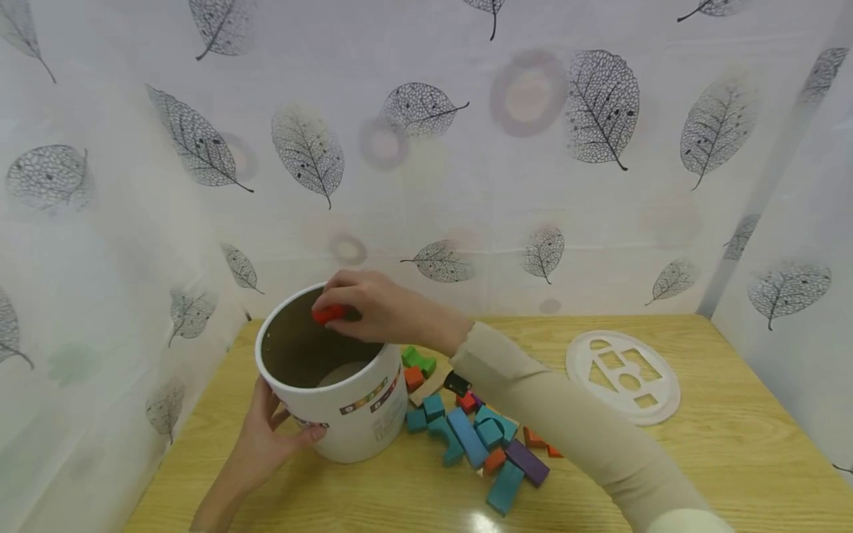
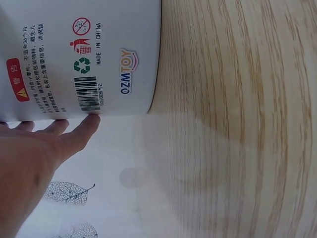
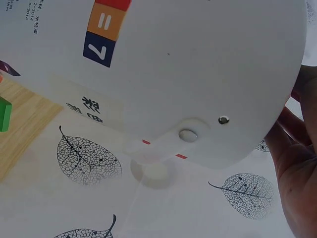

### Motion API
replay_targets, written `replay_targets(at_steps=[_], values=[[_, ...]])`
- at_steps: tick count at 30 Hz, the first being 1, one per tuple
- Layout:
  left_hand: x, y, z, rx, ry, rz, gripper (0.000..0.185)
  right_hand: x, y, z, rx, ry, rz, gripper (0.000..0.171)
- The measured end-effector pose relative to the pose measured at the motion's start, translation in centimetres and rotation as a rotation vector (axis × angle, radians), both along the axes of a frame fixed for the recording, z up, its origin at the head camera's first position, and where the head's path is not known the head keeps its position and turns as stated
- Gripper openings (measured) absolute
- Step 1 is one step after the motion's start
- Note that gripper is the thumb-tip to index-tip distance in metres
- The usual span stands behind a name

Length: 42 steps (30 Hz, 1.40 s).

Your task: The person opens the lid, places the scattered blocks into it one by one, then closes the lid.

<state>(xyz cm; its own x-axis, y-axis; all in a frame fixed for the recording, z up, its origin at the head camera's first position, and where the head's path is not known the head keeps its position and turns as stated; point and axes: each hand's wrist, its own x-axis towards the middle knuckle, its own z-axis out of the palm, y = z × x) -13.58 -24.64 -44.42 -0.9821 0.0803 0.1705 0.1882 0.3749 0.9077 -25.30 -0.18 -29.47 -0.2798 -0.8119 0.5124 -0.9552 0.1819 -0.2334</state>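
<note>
A white cylindrical bucket (image 1: 360, 426) with printed labels stands on the table's left side, its open top tipped into view. Against its near left side, my left hand (image 1: 263, 444) steadies it, thumb on the front and fingers round the wall. In the left wrist view the fingertips touch the bucket wall (image 2: 124, 29) below a barcode. Over the mouth, my right hand (image 1: 373, 307) pinches a red block (image 1: 328, 314) between thumb and fingers. The right wrist view shows the outer wall (image 3: 198, 64) and part of that hand, with the block hidden.
Right of the bucket lies a loose pile of wooden blocks, among them a blue block (image 1: 468, 438), a purple block (image 1: 526, 463) and a green block (image 1: 418, 361). A round white lid (image 1: 656, 407) with shaped cut-outs lies farther right. A leaf-print curtain (image 1: 426, 200) hangs behind the table.
</note>
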Motion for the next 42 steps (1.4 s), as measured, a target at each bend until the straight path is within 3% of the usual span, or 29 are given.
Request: replay_targets(at_steps=[14, 26, 35, 42], values=[[0.1, -0.1, 0.0, -0.002, -0.009, 0.005, 0.123, -0.1, -0.1, -0.4, 0.036, -0.011, -0.038, 0.024], [0.0, -0.2, -0.2, -0.021, 0.019, 0.012, 0.125, -0.1, 1.0, -0.9, -0.019, -0.013, -0.04, 0.025], [0.0, 0.0, -0.2, 0.006, 0.02, 0.008, 0.124, -0.4, 6.4, -0.8, -0.209, 0.05, -0.011, 0.024], [0.0, 0.0, -0.2, 0.012, 0.015, 0.003, 0.123, 0.8, 12.5, -2.9, -0.119, 0.125, -0.077, 0.028]])
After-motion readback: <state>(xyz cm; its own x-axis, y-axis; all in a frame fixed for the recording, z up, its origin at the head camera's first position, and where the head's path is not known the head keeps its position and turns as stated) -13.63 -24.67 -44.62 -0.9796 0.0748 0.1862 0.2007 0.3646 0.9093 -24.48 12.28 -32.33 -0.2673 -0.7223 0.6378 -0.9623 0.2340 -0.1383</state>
